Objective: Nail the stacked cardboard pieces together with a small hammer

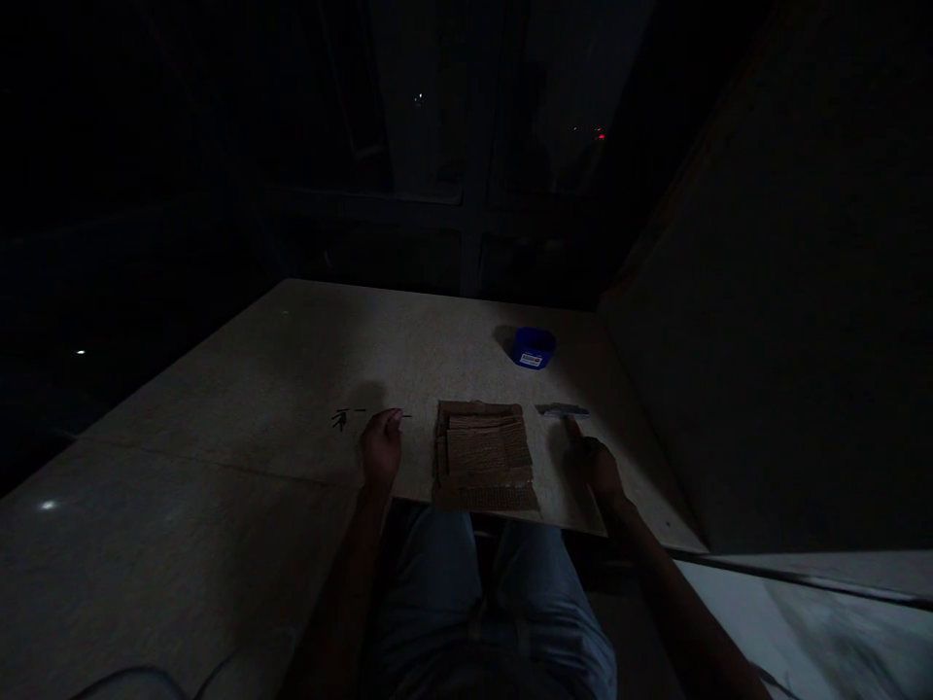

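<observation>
Table (437, 340): pale, under both hands, dim light. Slow down; depth is hard to judge.

Stack (485, 452): brown squares, between the two sets of fingers, near edge at the table edge. Layers don't line up, so I'd avoid brushing it with either wrist.

Right hand (602, 472): fingers point away from the body; can't tell if they're wide or closed. Left hand (381, 447): thumb and fingertips narrow, close together.

Tub (534, 348): blue, beyond the right fingers, toward the stack side. Well clear of the hand.

Grey piece (565, 411): just past the right fingertips; can't tell if gripped or only touched. Steady contact near its middle should limit any swivel.

Sticks (340, 420): small dark bunch, outboard of the left fingers. One stick (407, 416) shows just inboard of those tips; can't tell if pinched or lying there. Light pinch, tips square to it, otherwise it'll likely roll.
</observation>
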### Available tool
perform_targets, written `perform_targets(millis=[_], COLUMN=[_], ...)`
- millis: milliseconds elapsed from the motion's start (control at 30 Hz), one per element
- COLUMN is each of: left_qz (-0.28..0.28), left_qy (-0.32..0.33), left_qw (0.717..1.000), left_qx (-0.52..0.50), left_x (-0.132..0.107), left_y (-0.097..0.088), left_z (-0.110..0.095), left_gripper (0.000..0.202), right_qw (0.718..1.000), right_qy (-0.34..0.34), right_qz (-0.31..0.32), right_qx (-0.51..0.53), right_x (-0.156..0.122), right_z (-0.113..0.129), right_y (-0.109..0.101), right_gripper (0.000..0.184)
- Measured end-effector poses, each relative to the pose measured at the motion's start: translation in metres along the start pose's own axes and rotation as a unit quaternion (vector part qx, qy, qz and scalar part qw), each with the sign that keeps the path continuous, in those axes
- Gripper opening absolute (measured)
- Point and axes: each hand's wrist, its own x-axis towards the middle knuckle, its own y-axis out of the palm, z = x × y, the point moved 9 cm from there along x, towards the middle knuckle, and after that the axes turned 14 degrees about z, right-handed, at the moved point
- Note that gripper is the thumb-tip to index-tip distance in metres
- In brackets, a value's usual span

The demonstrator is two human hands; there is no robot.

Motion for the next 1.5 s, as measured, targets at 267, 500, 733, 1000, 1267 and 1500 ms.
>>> perform_targets(millis=[267, 500, 733, 1000, 1267, 1500], left_qz=[0.118, 0.244, 0.295, 0.296, 0.287, 0.253], left_qy=[0.085, 0.078, 0.067, 0.039, 0.066, 0.073], left_qw=[0.986, 0.960, 0.938, 0.946, 0.952, 0.961], left_qx=[-0.079, -0.113, -0.171, -0.129, -0.085, -0.087], left_x=[0.000, -0.010, -0.008, -0.015, -0.018, -0.013], left_y=[0.092, 0.151, 0.175, 0.184, 0.188, 0.173], left_z=[-0.070, -0.074, -0.062, -0.046, -0.047, -0.047], left_gripper=[0.023, 0.025, 0.025, 0.025, 0.021, 0.029], right_qw=[0.931, 0.866, 0.838, 0.872, 0.873, 0.886], right_qy=[-0.048, -0.117, -0.148, -0.116, -0.127, -0.161], right_qz=[-0.032, 0.064, 0.117, 0.104, 0.076, 0.038], right_qx=[0.360, 0.483, 0.511, 0.465, 0.465, 0.432], right_x=[-0.039, -0.045, -0.026, -0.016, -0.021, -0.022], right_z=[0.010, 0.062, 0.103, 0.091, 0.076, 0.074], right_y=[0.004, 0.024, 0.050, 0.082, 0.098, 0.093], right_gripper=[0.052, 0.038, 0.041, 0.045, 0.045, 0.046])
